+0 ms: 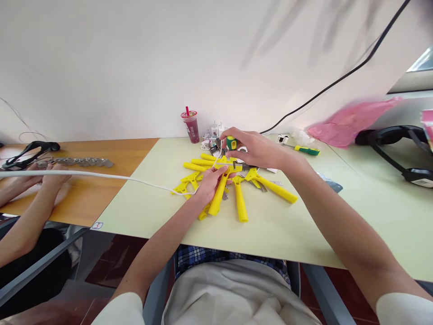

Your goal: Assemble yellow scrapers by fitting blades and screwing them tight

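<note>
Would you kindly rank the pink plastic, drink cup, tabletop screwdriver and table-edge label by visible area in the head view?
1. Pink plastic, largest
2. Drink cup
3. Tabletop screwdriver
4. Table-edge label, smallest

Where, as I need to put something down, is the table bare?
Left, between brown desk and left forearm; front, between yellow handles and right forearm; right, between that forearm and headset. Crowded: around left hand and right hand, right of the cup.

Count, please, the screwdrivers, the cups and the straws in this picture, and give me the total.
Screwdrivers: 2, one in the right hand, one on the table
Cup: 1
Straw: 1
Total: 4
</note>
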Action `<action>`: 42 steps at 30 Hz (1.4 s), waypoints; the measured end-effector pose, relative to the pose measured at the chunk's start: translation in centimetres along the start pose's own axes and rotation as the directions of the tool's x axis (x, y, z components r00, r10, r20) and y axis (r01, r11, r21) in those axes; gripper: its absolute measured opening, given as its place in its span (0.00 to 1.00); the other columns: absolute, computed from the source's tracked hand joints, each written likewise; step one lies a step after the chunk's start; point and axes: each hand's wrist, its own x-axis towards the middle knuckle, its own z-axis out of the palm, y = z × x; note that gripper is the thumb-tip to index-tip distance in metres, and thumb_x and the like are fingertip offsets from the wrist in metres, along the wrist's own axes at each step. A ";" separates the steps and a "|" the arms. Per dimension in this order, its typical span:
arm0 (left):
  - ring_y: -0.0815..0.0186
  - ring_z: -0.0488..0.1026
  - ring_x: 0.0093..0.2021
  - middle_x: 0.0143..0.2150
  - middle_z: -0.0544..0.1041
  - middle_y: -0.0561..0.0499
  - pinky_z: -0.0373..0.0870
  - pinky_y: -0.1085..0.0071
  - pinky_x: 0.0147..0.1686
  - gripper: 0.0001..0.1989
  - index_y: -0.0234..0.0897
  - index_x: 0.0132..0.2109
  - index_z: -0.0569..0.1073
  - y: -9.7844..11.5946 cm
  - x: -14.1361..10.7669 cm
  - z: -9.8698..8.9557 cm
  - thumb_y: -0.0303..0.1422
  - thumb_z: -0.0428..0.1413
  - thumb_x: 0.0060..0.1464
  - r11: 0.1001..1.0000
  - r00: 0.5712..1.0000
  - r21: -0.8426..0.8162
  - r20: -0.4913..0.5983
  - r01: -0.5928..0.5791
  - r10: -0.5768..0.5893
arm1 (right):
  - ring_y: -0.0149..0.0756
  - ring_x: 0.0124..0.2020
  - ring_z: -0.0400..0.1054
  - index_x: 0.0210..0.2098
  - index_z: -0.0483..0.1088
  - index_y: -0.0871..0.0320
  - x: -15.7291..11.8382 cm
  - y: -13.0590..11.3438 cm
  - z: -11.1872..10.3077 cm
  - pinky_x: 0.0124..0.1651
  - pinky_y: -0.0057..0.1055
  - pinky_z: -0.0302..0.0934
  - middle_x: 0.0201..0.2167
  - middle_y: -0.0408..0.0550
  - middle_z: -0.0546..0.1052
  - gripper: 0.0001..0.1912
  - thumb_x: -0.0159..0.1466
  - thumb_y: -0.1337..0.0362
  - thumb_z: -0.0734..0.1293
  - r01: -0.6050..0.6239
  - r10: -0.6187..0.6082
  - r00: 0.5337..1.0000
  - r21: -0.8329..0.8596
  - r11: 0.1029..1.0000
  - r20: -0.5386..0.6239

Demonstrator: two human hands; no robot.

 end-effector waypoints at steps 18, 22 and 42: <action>0.62 0.88 0.40 0.43 0.87 0.44 0.84 0.74 0.35 0.07 0.33 0.45 0.81 0.1 -0.1 0.1 0.25 0.72 0.65 1.000 0.999 -0.001 -0.016 0.030 -0.030 | 0.45 0.44 0.73 0.55 0.65 0.49 0.0 0.6 0.3 0.47 0.41 0.66 0.54 0.52 0.81 0.12 0.74 0.59 0.66 0.003 -0.006 0.997 0.052 0.999 0.070; 0.62 0.88 0.40 0.44 0.88 0.43 0.84 0.73 0.35 0.08 0.33 0.45 0.81 0.1 -0.3 0.2 0.27 0.72 0.64 1.000 1.000 0.013 -0.003 0.012 -0.012 | 0.47 0.42 0.72 0.55 0.65 0.50 0.3 0.4 1.0 0.48 0.41 0.63 0.48 0.51 0.82 0.12 0.76 0.54 0.67 -0.007 0.006 0.999 -0.022 1.000 -0.036; 0.63 0.87 0.38 0.41 0.86 0.45 0.81 0.74 0.31 0.08 0.34 0.44 0.80 0.2 -0.1 0.2 0.26 0.72 0.64 1.000 0.999 0.015 -0.031 0.006 -0.005 | 0.43 0.40 0.71 0.49 0.67 0.51 0.4 1.3 0.5 0.44 0.38 0.61 0.45 0.49 0.82 0.09 0.73 0.57 0.69 0.020 -0.021 0.998 -0.019 1.000 -0.062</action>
